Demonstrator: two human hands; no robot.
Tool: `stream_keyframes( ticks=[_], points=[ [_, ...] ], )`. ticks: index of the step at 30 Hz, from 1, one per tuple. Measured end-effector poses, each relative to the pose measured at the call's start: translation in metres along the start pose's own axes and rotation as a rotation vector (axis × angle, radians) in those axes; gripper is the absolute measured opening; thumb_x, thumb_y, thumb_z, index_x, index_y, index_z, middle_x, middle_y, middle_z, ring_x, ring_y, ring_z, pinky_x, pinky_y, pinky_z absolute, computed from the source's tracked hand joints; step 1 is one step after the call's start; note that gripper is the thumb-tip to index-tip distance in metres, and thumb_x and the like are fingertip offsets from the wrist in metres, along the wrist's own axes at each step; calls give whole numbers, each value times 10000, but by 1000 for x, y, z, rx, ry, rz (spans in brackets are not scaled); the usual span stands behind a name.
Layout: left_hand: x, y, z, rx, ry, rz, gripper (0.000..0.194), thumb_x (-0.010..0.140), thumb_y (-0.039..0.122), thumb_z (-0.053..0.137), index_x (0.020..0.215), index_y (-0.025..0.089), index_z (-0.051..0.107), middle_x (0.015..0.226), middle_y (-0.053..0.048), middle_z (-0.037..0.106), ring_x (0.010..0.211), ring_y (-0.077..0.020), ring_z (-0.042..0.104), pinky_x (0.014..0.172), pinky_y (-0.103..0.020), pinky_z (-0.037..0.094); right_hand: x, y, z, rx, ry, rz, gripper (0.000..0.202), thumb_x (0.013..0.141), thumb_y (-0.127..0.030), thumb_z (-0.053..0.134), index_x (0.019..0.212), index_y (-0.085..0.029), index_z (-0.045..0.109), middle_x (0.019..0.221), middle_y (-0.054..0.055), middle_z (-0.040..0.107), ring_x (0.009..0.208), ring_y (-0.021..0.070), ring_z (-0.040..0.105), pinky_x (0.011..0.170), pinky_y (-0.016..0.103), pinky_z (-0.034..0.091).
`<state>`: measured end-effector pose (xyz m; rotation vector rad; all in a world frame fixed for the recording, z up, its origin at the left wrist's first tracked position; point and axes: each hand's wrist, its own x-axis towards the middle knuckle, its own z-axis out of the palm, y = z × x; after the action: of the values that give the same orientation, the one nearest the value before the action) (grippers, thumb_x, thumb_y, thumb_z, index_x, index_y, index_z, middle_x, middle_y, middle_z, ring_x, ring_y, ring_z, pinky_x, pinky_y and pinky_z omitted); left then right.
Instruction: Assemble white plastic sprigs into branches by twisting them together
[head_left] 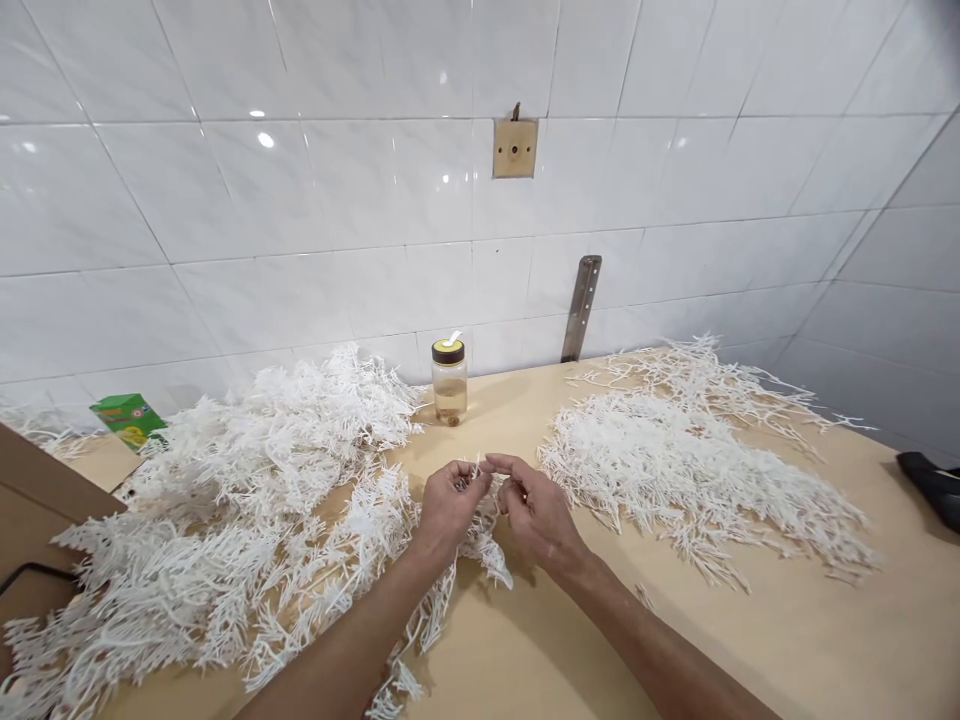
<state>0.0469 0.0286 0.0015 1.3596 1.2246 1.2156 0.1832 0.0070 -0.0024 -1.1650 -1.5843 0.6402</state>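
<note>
My left hand (455, 503) is closed in a pinch on a white branching plastic sprig (487, 553), part of which hangs below the fingers. My right hand (534, 508) meets it at the fingertips, with thumb and index finger closed at the same sprig; its other fingers are curled. Whether a separate piece lies in the right fingers is too small to see. Left of my hands spreads a large heap of feathery white sprigs (247, 500), some of them reaching under my left forearm. To the right lies a flatter pile of thin white strands (682, 470).
A clear jar (450, 390) with a dark-rimmed lid and pale liquid stands behind my hands. At the far left are a green box (127, 420) and a brown panel (45, 510). A metal strip (581, 308) leans on the tiled wall. Something black (934, 485) sits at the right edge.
</note>
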Motion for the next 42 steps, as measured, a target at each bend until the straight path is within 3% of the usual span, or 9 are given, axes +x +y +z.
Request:
stream_keyframes(
  ticks=[3, 6, 10, 14, 21, 32, 36, 39, 42],
  points=[
    [1, 2, -3, -43, 2, -37, 310, 711, 440, 718, 743, 136, 667, 672, -23, 632, 601, -128, 525, 590, -251, 414, 5, 1, -7, 8, 92, 65, 312, 864, -248, 465, 1117, -199, 641, 1079, 88, 709, 717, 169, 610, 639, 294, 484],
    [0, 1, -3, -87, -21, -17, 325, 704, 461, 721, 725, 145, 646, 634, -4, 594, 560, -107, 484, 545, -230, 387, 11, 1, -17, -53, 189, 152, 284, 865, -381, 522, 1019, -185, 658, 917, 84, 704, 686, 173, 574, 631, 298, 459],
    [0, -2, 1, -154, -72, 18, 342, 715, 490, 709, 746, 163, 611, 617, 13, 556, 540, -98, 468, 530, -221, 384, 15, 2, -24, 26, 23, 261, 367, 855, -526, 520, 764, -191, 638, 585, 6, 557, 518, 138, 455, 494, 269, 366],
    [0, -6, 3, -109, -78, 74, 299, 749, 452, 683, 793, 165, 608, 643, 16, 556, 580, -106, 483, 570, -221, 398, 16, 1, -24, 1, -28, 282, 346, 840, -493, 548, 672, -196, 605, 561, -13, 531, 497, 121, 439, 485, 259, 336],
    [-4, -4, 1, 77, -100, 191, 317, 836, 477, 591, 794, 166, 636, 653, 12, 537, 604, -119, 457, 574, -229, 369, 14, -3, -24, -228, 17, 98, 265, 882, -390, 515, 777, -206, 675, 698, 30, 669, 598, 167, 559, 603, 297, 411],
    [-5, 2, 4, 174, -91, 129, 320, 786, 417, 615, 584, 177, 553, 537, 36, 451, 542, -113, 399, 529, -235, 300, 9, 9, -19, -590, -25, -239, 249, 948, -207, 412, 805, -189, 616, 835, 63, 649, 674, 157, 561, 628, 284, 377],
    [-10, 5, 3, 95, -147, 103, 323, 797, 421, 617, 604, 175, 535, 549, 37, 454, 543, -106, 389, 544, -237, 304, 17, 17, -30, -664, 126, -170, 257, 923, -189, 407, 732, -183, 579, 766, 70, 607, 587, 148, 494, 573, 286, 348],
    [-10, 5, 2, 32, -175, 113, 352, 799, 471, 625, 637, 165, 562, 561, 40, 436, 558, -101, 376, 562, -238, 300, 25, 29, -60, -653, 338, -74, 213, 895, -254, 461, 730, -190, 578, 764, 79, 613, 623, 173, 511, 626, 308, 382],
    [-8, 1, 2, -10, -160, 102, 377, 796, 504, 628, 650, 160, 580, 564, 43, 419, 558, -98, 365, 563, -237, 292, 31, 38, -91, -675, 531, 62, 203, 853, -351, 530, 850, -170, 622, 795, 101, 635, 655, 206, 539, 692, 353, 406]
  ],
)
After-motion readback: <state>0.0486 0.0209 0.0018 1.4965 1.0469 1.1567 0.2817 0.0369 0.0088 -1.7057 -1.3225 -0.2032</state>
